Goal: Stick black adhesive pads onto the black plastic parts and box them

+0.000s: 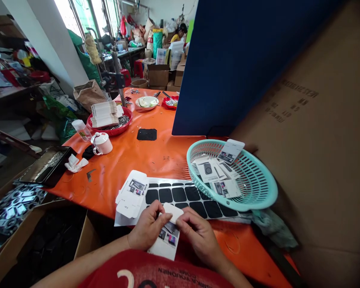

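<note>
Between both hands, close to my body, is a small white printed box (169, 240) with its top flap raised. My left hand (147, 226) pinches the box's left edge near the flap, thumb on top. On the opposite edge, my right hand (198, 232) grips it with thumb and curled fingers. Just left of them lies a stack of similar flat white boxes (133, 190). Beneath the stack and beyond my hands is a sheet of black rounded-square stickers (171, 195). A turquoise plastic basket (258, 182) holds several printed boxes (211, 170) to the right.
A red basin (127, 120) with white boxes and metal parts stands at the back left, near a white lidded mug (102, 144). A black pad (147, 134) lies mid-table. A blue panel (222, 72) and large carton (324, 160) wall off the right. Cartons flank the left edge.
</note>
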The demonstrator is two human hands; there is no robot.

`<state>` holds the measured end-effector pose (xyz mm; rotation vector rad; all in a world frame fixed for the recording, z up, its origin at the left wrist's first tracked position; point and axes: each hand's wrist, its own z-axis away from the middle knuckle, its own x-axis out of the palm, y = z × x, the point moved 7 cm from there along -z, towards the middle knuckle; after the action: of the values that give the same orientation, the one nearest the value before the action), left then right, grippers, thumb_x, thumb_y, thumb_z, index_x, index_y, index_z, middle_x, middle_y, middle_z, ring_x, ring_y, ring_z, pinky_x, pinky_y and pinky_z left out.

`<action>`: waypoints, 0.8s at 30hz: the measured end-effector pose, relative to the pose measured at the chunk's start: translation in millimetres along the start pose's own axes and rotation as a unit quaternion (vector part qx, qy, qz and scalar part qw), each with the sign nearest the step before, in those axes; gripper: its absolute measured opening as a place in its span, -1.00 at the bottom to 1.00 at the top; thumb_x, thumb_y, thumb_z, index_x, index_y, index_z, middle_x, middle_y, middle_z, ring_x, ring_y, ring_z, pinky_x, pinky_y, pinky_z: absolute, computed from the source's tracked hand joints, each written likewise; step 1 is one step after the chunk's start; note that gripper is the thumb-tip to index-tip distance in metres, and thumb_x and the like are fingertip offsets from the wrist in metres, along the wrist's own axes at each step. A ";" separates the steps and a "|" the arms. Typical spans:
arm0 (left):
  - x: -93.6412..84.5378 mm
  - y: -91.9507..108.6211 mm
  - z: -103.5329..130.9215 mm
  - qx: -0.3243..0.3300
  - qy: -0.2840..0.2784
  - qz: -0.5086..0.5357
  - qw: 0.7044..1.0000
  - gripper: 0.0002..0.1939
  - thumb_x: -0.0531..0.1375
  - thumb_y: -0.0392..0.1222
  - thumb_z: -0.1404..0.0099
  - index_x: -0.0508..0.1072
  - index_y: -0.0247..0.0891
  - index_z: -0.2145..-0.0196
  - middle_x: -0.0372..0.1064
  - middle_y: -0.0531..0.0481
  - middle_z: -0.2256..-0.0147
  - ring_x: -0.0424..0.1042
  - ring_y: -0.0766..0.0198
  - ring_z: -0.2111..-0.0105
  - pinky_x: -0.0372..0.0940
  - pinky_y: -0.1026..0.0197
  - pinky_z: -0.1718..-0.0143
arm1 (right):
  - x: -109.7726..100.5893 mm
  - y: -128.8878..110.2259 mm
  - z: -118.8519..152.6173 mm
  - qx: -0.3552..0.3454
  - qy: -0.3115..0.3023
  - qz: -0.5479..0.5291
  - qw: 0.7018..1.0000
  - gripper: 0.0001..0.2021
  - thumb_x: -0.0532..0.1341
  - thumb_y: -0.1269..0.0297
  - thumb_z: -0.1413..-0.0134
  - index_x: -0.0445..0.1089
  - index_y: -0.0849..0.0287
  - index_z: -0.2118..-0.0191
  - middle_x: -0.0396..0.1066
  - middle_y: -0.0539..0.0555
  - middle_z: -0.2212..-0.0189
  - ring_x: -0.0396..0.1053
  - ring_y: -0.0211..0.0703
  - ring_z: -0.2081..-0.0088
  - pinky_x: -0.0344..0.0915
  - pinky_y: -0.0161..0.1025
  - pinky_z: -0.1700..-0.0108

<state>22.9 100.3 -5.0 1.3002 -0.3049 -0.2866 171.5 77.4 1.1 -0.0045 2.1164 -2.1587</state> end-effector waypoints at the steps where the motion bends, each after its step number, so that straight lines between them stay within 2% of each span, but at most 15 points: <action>1: -2.3 2.9 -0.4 0.013 0.011 -0.021 1.000 -0.62 0.19 0.13 -0.30 0.22 -0.23 0.39 0.13 0.17 0.51 0.12 0.40 0.48 0.10 0.33 0.44 | -0.2 1.1 -2.3 0.021 0.011 -0.034 0.999 -0.69 0.32 0.01 -0.11 0.48 0.15 0.46 0.38 0.04 0.42 0.35 -0.18 0.35 0.31 -0.27 0.27; 4: -5.0 10.2 0.2 0.050 0.013 -0.022 0.998 -0.64 0.15 0.11 -0.35 0.29 -0.24 0.12 0.23 0.13 0.45 0.22 0.37 0.44 0.16 0.31 0.39 | -3.2 4.5 -7.7 0.095 0.036 -0.131 0.986 -0.67 0.41 -0.03 0.06 0.54 0.10 0.26 0.44 0.04 0.35 0.39 -0.12 0.29 0.38 -0.20 0.20; 6: -5.5 12.8 2.2 0.062 0.003 -0.029 0.998 -0.62 0.14 0.09 -0.36 0.29 -0.23 0.03 0.30 0.09 0.41 0.27 0.34 0.42 0.19 0.29 0.37 | -4.6 -3.5 -9.6 0.071 0.010 -0.114 0.991 -0.70 0.42 0.02 0.06 0.56 0.07 0.23 0.47 0.05 0.34 0.42 -0.10 0.28 0.38 -0.18 0.18; 9: -8.5 23.1 6.2 0.098 0.005 -0.097 0.990 -0.70 0.14 0.04 -0.36 0.42 -0.28 0.25 0.34 0.02 0.38 0.30 0.32 0.38 0.20 0.27 0.33 | -3.5 -22.1 -7.4 -0.029 -0.049 -0.040 0.998 -0.84 0.37 0.11 -0.04 0.59 0.05 0.30 0.50 0.10 0.32 0.44 -0.09 0.27 0.36 -0.17 0.16; 10: -9.2 29.1 7.3 0.118 0.007 -0.120 0.986 -0.71 0.14 0.02 -0.36 0.43 -0.29 0.31 0.35 0.00 0.37 0.31 0.31 0.36 0.21 0.26 0.31 | -3.3 -23.7 -6.4 -0.033 -0.056 -0.031 0.997 -0.84 0.35 0.11 -0.07 0.59 0.06 0.33 0.50 0.10 0.33 0.44 -0.08 0.27 0.35 -0.17 0.16; 12: -10.0 40.8 7.7 0.140 0.010 -0.150 0.979 -0.73 0.14 -0.03 -0.36 0.43 -0.29 0.36 0.34 -0.01 0.38 0.31 0.31 0.36 0.21 0.24 0.29 | -5.1 -18.9 -6.6 0.023 -0.038 -0.044 0.998 -0.82 0.37 0.08 -0.03 0.58 0.08 0.35 0.50 0.09 0.36 0.44 -0.09 0.29 0.35 -0.19 0.19; 15: -9.6 47.1 2.6 0.081 0.007 -0.130 0.988 -0.78 0.15 -0.07 -0.32 0.40 -0.29 0.34 0.28 0.06 0.46 0.24 0.35 0.45 0.17 0.27 0.38 | -3.9 -10.6 -7.5 0.133 -0.014 -0.096 0.986 -0.74 0.45 0.05 0.14 0.55 0.11 0.37 0.51 0.05 0.41 0.43 -0.12 0.33 0.36 -0.22 0.22; 18: -5.0 47.9 -2.7 0.007 -0.009 -0.062 0.998 -0.78 0.20 -0.06 -0.24 0.37 -0.29 0.34 0.25 0.10 0.50 0.19 0.38 0.50 0.13 0.30 0.46 | -1.4 -13.9 -9.3 0.169 -0.011 -0.127 0.977 -0.72 0.48 0.06 0.21 0.54 0.14 0.43 0.50 0.03 0.46 0.40 -0.17 0.37 0.35 -0.26 0.25; 21: -3.2 45.6 -6.0 -0.049 -0.012 -0.013 0.999 -0.79 0.24 -0.09 -0.15 0.36 -0.30 0.40 0.25 0.11 0.51 0.18 0.40 0.52 0.12 0.32 0.48 | -3.9 -18.6 -9.3 0.163 0.003 -0.107 0.981 -0.78 0.45 0.09 0.15 0.55 0.14 0.46 0.49 0.02 0.50 0.38 -0.20 0.41 0.34 -0.28 0.30; 24: -7.2 40.1 -5.9 -0.068 -0.016 -0.003 0.998 -0.80 0.26 -0.13 -0.12 0.36 -0.30 0.47 0.25 0.11 0.53 0.19 0.41 0.53 0.13 0.32 0.48 | -8.7 -30.2 -8.2 0.067 0.006 -0.030 0.997 -0.85 0.37 0.16 0.00 0.57 0.11 0.45 0.48 0.03 0.50 0.39 -0.21 0.42 0.32 -0.30 0.33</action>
<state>19.8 118.1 32.1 1.1635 -0.3020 -0.3282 176.9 86.8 31.7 -0.0419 1.9980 -2.3364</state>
